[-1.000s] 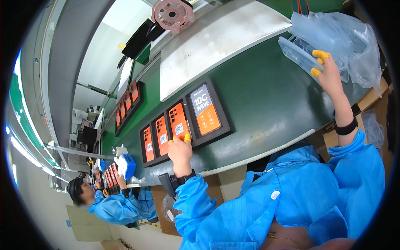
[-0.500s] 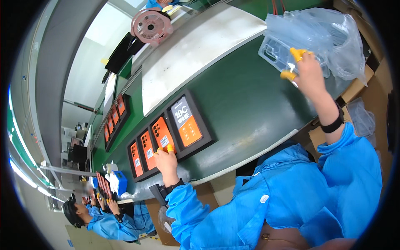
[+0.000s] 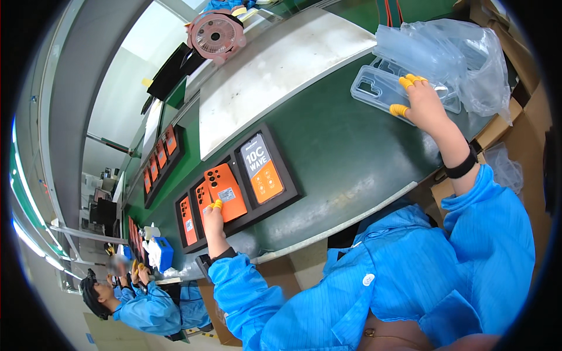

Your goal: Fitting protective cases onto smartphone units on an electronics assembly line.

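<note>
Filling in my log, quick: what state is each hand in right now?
Left hand: closed, holding an orange phone.
Right hand: closed, holding a clear phone case.

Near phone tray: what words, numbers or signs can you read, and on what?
Big white lettering on the grey-and-orange phone: readable, but I can't copy it.
Tiny marks on its orange part: too small to read.
White labels on the held orange phone and leftmost phone: too small.

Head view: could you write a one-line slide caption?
Left hand grips an orange phone over a black tray; right hand holds a clear phone case beside a plastic bag.
</note>
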`<action>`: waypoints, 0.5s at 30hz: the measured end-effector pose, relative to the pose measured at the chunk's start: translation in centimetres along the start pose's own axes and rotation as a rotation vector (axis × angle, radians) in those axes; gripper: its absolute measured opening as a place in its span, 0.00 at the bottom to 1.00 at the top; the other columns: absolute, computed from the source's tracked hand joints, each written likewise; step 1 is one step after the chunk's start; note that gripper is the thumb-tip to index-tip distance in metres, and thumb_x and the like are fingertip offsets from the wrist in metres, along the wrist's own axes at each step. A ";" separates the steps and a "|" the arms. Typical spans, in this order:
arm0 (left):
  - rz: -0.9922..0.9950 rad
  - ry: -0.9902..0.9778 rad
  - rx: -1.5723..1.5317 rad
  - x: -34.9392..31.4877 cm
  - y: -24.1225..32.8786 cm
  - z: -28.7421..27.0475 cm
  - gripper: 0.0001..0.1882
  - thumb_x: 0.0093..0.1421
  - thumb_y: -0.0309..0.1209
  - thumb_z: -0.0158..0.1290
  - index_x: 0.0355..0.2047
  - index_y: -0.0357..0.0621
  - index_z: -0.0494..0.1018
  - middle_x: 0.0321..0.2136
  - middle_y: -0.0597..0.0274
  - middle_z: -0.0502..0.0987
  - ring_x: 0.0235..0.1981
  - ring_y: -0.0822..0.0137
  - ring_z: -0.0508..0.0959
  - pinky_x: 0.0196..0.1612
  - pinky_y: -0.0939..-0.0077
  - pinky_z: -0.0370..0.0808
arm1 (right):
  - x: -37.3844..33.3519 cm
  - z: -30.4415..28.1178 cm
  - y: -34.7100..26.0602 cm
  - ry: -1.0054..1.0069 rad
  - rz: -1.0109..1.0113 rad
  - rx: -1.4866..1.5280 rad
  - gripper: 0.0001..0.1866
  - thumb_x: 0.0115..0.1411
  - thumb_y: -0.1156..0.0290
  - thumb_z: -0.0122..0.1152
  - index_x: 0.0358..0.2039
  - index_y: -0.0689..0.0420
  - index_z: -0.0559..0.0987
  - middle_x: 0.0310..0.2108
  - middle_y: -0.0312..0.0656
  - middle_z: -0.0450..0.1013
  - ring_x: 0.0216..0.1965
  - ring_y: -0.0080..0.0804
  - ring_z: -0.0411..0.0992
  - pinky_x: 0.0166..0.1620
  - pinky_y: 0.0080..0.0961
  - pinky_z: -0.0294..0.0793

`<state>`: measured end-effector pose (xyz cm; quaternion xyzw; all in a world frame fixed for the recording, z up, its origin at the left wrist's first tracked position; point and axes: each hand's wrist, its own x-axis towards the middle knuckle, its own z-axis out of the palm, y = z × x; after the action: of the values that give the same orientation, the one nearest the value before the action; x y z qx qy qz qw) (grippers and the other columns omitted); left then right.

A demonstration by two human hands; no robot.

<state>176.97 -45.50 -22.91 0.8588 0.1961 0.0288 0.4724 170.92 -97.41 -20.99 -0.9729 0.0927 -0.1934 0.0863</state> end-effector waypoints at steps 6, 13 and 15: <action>0.024 0.033 -0.212 1.7 -1.2 1.5 0.14 0.56 0.30 0.39 0.40 0.36 0.65 0.33 0.58 0.71 0.32 0.67 0.73 0.33 0.75 0.70 | -0.3 0.1 -1.0 -0.036 0.056 -0.157 0.42 0.35 0.56 0.66 0.49 0.63 0.60 0.43 0.49 0.63 0.48 0.41 0.59 0.49 0.35 0.58; 0.120 0.067 -0.451 -0.8 0.1 2.3 0.14 0.55 0.28 0.38 0.40 0.33 0.65 0.34 0.58 0.69 0.36 0.69 0.70 0.38 0.78 0.67 | 0.4 0.6 -0.8 0.033 0.001 0.028 0.40 0.35 0.59 0.66 0.48 0.64 0.61 0.43 0.50 0.63 0.47 0.42 0.59 0.50 0.33 0.56; 0.094 0.083 -0.479 -1.4 0.5 2.4 0.14 0.55 0.26 0.37 0.40 0.32 0.65 0.35 0.59 0.69 0.37 0.70 0.69 0.39 0.80 0.65 | 0.4 -0.6 -1.3 0.287 -0.033 0.145 0.39 0.34 0.63 0.67 0.47 0.64 0.62 0.43 0.50 0.63 0.47 0.43 0.59 0.50 0.31 0.57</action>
<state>176.43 -48.16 -23.68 0.7287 0.1628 0.1318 0.6520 171.27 -96.28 -19.99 -0.9279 0.0737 -0.3379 0.1390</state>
